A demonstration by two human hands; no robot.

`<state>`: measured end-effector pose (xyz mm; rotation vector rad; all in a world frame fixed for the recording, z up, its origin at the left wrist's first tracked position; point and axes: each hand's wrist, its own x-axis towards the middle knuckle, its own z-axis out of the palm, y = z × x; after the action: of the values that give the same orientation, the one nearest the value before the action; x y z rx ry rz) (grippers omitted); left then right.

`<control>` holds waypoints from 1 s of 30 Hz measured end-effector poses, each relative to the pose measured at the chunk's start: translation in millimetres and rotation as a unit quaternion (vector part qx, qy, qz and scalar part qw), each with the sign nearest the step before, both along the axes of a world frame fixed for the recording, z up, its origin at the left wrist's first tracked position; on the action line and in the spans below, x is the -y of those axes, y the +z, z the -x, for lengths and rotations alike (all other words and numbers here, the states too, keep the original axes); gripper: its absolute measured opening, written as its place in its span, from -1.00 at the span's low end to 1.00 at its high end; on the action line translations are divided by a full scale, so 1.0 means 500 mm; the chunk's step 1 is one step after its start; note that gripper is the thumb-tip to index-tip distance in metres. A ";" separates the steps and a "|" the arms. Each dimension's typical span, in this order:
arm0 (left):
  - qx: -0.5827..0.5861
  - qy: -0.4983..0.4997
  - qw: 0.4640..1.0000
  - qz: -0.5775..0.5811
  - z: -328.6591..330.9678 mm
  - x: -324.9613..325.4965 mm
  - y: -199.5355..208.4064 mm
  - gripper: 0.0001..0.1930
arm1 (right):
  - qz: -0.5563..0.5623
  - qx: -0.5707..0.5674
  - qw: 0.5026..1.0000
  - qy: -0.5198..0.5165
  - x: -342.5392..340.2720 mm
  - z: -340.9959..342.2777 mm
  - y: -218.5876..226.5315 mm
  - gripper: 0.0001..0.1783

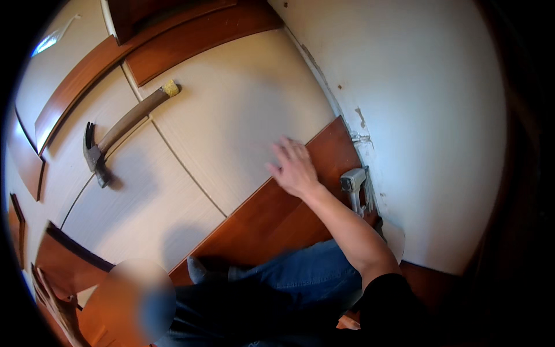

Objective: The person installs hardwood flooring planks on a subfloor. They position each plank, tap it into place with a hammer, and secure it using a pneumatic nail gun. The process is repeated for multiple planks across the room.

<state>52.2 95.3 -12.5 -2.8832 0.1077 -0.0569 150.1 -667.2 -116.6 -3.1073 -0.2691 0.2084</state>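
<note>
My right hand (296, 169) reaches over the edge of the laid reddish-brown floorboards (272, 217), its fingers spread and slightly blurred, holding nothing. Pale underlay sheets (231, 115) lie just beyond the fingertips. At the lower left, in shadow, my left hand (60, 309) appears closed at the end of a short floorboard (72, 257); its fingers are hard to make out. Farther off to the left, a claw hammer (130, 121) with a wooden handle and a yellow-wrapped end rests on the underlay.
A white wall (428, 115) with chipped lower edges rises on the right. Against it, on the boards, stands a grey metal tool (356, 188) with a handle-like opening. Loose floorboards (75, 92) lie at the far left and back. My jeans-clad leg (300, 269) rests on the laid boards.
</note>
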 end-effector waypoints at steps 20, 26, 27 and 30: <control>-0.289 -0.107 0.946 0.098 -0.164 0.606 -0.070 0.40 | 0.031 0.030 0.994 -0.105 0.247 -0.182 -0.042 -0.34; -0.290 -0.122 0.940 0.130 -0.136 0.599 -0.099 0.33 | 0.117 -0.081 0.979 -0.149 0.366 -0.206 0.041 -0.46; -0.290 -0.124 0.941 0.127 -0.136 0.597 -0.102 0.32 | 0.105 -0.053 0.988 -0.097 0.368 -0.189 0.034 -0.46; -0.302 -0.118 0.937 0.131 -0.143 0.598 -0.100 0.30 | 0.101 -0.002 0.995 -0.008 0.394 -0.137 0.004 -0.47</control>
<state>123.5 -203.8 -62.4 -3.0194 0.5988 0.8318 218.4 -864.3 -114.4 -3.3077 -0.2385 0.2576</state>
